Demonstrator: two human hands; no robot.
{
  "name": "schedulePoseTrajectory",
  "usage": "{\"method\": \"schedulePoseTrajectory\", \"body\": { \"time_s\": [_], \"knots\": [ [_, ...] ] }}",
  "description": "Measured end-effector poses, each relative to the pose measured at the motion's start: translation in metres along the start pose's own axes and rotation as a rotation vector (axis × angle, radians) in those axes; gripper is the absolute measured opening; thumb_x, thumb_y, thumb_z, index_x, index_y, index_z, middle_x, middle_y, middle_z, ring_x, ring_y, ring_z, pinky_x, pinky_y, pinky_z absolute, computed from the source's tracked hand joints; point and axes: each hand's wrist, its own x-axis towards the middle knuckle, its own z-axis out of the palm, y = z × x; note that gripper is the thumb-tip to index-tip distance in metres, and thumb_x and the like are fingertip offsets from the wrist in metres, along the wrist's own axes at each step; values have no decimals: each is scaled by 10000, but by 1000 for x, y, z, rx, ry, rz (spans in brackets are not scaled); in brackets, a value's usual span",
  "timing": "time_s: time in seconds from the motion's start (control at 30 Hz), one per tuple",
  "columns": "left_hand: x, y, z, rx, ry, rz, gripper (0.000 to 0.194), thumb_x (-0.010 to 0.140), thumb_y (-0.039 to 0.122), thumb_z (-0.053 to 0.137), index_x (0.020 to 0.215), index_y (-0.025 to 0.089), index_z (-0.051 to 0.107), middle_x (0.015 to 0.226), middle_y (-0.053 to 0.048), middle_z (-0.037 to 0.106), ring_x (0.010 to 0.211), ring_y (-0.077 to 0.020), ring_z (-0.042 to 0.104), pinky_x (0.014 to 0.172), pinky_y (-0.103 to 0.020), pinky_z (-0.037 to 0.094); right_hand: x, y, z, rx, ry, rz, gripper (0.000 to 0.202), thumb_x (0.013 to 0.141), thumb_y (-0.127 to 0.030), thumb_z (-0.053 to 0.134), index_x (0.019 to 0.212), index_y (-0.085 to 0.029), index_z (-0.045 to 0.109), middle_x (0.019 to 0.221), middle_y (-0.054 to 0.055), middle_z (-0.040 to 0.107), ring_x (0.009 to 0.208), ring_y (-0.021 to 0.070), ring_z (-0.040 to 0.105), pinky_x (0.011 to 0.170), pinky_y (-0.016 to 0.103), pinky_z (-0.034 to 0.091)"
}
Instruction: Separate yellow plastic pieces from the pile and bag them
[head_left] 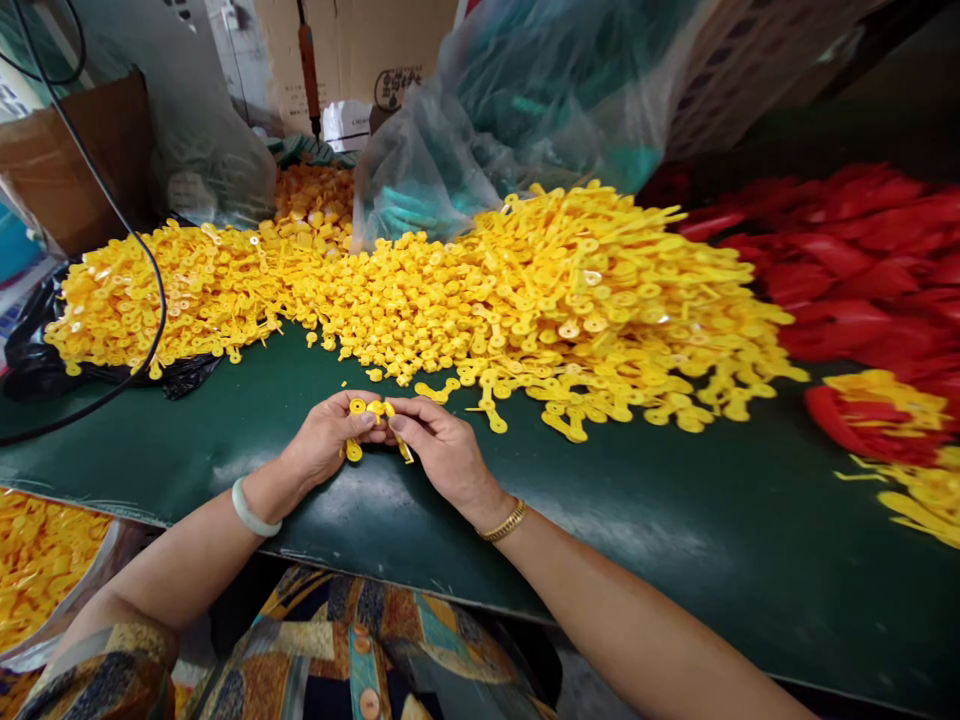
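Close together over the near part of the green table, both of my hands are closed on small yellow plastic parts. My left hand pinches a flat yellow piece with round ends, which hangs down past the thumb. Between the fingertips of the two hands sits a small yellow knob-like part. My right hand grips another yellow plastic piece, whose thin end points downward. Fingers partly cover where these parts meet, so I cannot tell whether they are joined. Just beyond my hands lies a heap of small yellow parts.
Long yellow pieces are piled at centre right, more yellow parts at left. Red plastic parts lie far right beside a red bowl. A black cable loops at left. An orange screwdriver hangs behind.
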Motion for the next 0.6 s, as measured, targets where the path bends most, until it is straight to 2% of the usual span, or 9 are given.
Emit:
{"method": "schedulePoseTrajectory", "body": {
  "time_s": [0.37, 0.6],
  "knots": [
    [2, 2, -1, -41, 17, 3, 377, 676, 220, 837, 977, 114, 635, 805, -33, 707, 673, -103, 685, 698, -212, 576, 1, 1, 0, 79, -8, 27, 210, 843, -320, 636, 999, -218, 734, 944, 32, 746, 786, 161, 700, 733, 292, 592],
    [2, 1, -3, -23, 9, 4, 391, 675, 232, 837, 990, 120, 635, 822, -33, 708, 685, -102, 684, 706, -215, 572, 1, 2, -1, -6, 20, -33, 204, 854, -311, 623, 999, -219, 734, 976, 43, 740, 835, 171, 698, 753, 293, 586]
  ]
}}
